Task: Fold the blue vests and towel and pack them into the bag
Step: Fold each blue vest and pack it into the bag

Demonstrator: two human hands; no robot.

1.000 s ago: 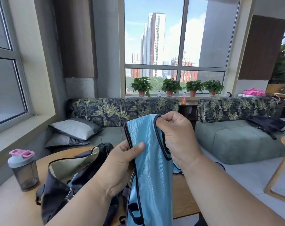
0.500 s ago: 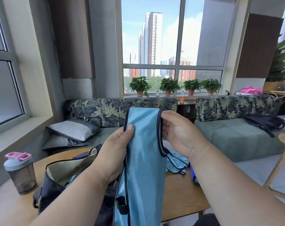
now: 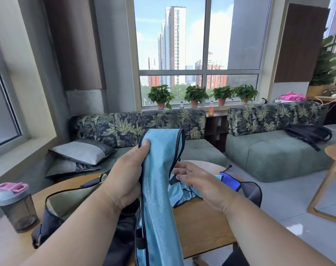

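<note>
Head view: light-blue, black-trimmed vest (image 3: 159, 181)

1. We see a light blue vest (image 3: 159, 181) edged in dark trim.
2. The bag (image 3: 53, 210) is dark navy outside, with a pale olive lining.
3. The shaker bottle (image 3: 16, 207) is smoky grey with a pink cap.
4. The sofa backs (image 3: 136, 124) carry a green-and-yellow leaf print on black; the seats are plain sage green.
5. The table (image 3: 201, 227) is warm light wood.
</note>
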